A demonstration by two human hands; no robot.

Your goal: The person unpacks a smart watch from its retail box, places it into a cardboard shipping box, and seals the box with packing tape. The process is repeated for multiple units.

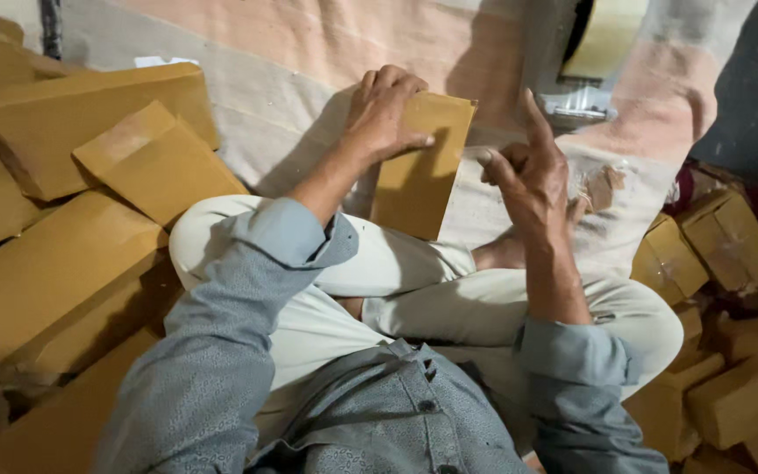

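Observation:
I sit cross-legged on a cloth-covered floor. My left hand (385,114) grips the top left edge of a flat brown cardboard piece (423,171), holding it upright above my knees. My right hand (528,175) hovers just right of the cardboard, fingers spread, index finger raised, holding nothing. A small strip of clear tape seems stuck to the right fingers, though I cannot tell for sure.
Flat brown cardboard sheets and envelopes (89,202) pile up on my left. Small taped brown boxes (721,246) lie heaped on my right. A tape dispenser with a large roll (594,53) stands ahead on the pale striped cloth (309,53).

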